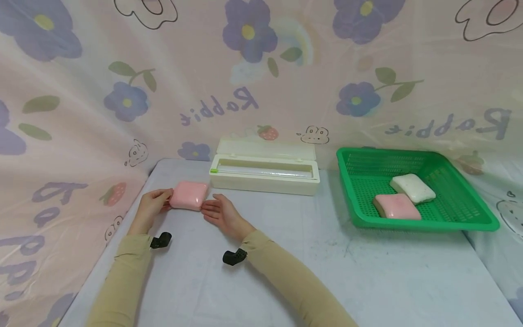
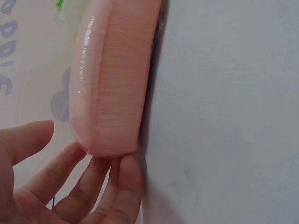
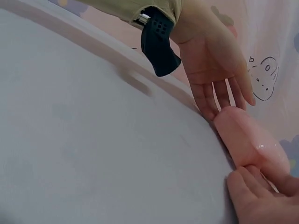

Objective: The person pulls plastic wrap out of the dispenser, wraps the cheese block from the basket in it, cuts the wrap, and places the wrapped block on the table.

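Note:
A pink, film-wrapped block, like a sponge or soap bar, lies flat on the table at the left. My left hand touches its left end; in the left wrist view the fingertips of that hand meet the block's end, while the thumb stands apart. At the opposite end, my right hand touches with extended fingers. The right wrist view shows both hands, left and right, at either end of the glossy block. Neither hand is curled round it.
Behind the block stands a white cling film dispenser, lid raised, with a film roll inside and a green slider at its left end. To the right, a green basket holds a pink block and a white block. Patterned curtains surround the table.

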A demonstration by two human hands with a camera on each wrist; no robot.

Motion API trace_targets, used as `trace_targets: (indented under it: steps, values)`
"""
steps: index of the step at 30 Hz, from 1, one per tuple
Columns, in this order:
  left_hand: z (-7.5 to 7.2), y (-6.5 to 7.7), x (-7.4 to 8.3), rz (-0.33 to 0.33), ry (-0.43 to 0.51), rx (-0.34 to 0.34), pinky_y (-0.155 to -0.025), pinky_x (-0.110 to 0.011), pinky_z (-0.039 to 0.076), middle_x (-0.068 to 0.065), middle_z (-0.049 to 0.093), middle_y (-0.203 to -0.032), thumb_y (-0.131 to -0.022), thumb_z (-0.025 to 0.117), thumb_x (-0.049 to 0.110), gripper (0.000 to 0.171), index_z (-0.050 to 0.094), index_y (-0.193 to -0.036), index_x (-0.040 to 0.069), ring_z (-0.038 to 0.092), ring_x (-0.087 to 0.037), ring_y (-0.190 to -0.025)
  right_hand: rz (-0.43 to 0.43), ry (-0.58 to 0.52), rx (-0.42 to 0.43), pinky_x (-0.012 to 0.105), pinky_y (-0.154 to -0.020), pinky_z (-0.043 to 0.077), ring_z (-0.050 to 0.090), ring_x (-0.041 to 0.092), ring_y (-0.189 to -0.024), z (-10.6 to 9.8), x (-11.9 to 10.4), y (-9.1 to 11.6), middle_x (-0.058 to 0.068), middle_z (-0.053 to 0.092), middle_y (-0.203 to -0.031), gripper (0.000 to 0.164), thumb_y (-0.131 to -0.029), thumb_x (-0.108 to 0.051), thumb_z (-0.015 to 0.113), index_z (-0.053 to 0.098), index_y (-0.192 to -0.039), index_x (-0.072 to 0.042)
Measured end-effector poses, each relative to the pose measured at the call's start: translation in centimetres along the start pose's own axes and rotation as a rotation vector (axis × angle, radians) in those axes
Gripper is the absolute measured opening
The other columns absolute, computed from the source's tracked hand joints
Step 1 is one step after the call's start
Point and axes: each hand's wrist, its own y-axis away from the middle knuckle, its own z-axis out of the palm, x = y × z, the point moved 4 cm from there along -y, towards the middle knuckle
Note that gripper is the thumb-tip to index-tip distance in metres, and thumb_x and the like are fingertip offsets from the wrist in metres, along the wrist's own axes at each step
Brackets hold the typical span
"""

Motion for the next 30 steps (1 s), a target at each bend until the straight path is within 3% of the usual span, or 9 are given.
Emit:
trace_targets:
  steps: [5,9,13,17,21,25,30]
  values:
    - [0.4,0.5,1.1,0.053,-0.136,0.027,-0.076,-0.023,0.055,-0.02,0.057,-0.114,-0.099,0.051,0.036,0.052,0.054,-0.129,-0.006,0.058,-0.015,-0.09,0.024,0.153,-0.014,0.039,-0.103,0.042,0.052,0.032,-0.12,-0.8,-0.9,0.9,0.022,0.055,-0.126,0.045,-0.097,-0.022,0.045,0.048,-0.129,0.01]
    - [0.5,1.1,2.6,0.145,-0.268,0.11,-0.071,-0.024,0.051,-0.02,0.061,-0.11,-0.098,0.051,0.038,0.048,0.06,-0.123,-0.002,0.058,-0.026,-0.094,0.047,0.3,-0.032,0.039,-0.1,0.045,0.056,0.033,-0.116,-2.1,-2.5,2.4,0.022,0.057,-0.123,0.041,-0.097,-0.015,0.05,0.048,-0.129,0.011]
    - [1.1,1.8,5.0,0.248,-0.3,0.149,-0.08,-0.033,0.047,-0.02,0.062,-0.114,-0.098,0.052,0.037,0.045,0.062,-0.12,-0.001,0.057,-0.032,-0.103,-0.002,0.4,-0.076,0.041,-0.1,0.045,0.057,0.035,-0.115,-3.4,-4.8,4.1,0.021,0.06,-0.121,0.043,-0.098,-0.017,0.051,0.047,-0.13,0.011]
    - [2.8,2.3,7.4,0.3,-0.239,0.068,-0.088,-0.039,0.046,-0.019,0.061,-0.118,-0.097,0.055,0.035,0.044,0.06,-0.123,0.0,0.055,-0.032,-0.107,-0.058,0.482,-0.103,0.04,-0.1,0.045,0.055,0.035,-0.117,-4.4,-8.1,6.2,0.021,0.059,-0.124,0.042,-0.1,-0.019,0.048,0.045,-0.132,0.009]
    - [4.9,2.6,9.7,0.347,-0.19,-0.038,-0.087,-0.03,0.047,-0.017,0.061,-0.12,-0.096,0.058,0.033,0.043,0.06,-0.124,0.001,0.056,-0.028,-0.109,-0.133,0.559,-0.103,0.041,-0.102,0.043,0.054,0.035,-0.117,-5.5,-11.9,8.2,0.022,0.057,-0.127,0.039,-0.102,-0.017,0.043,0.046,-0.132,0.008]
    - [6.7,2.4,11.6,0.394,-0.137,-0.135,-0.084,-0.024,0.05,-0.017,0.062,-0.12,-0.096,0.059,0.031,0.042,0.059,-0.126,0.001,0.058,-0.027,-0.109,-0.21,0.598,-0.045,0.043,-0.102,0.043,0.055,0.037,-0.116,-7.3,-15.5,9.8,0.023,0.057,-0.125,0.038,-0.102,-0.017,0.044,0.047,-0.132,0.008]
    - [8.4,1.3,13.1,0.438,-0.146,-0.193,-0.09,-0.032,0.05,-0.017,0.062,-0.12,-0.096,0.06,0.031,0.042,0.06,-0.126,0.001,0.059,-0.028,-0.109,-0.244,0.676,0.057,0.042,-0.103,0.042,0.052,0.037,-0.119,-9.9,-19.1,11.4,0.024,0.056,-0.126,0.038,-0.101,-0.017,0.047,0.049,-0.131,0.007]
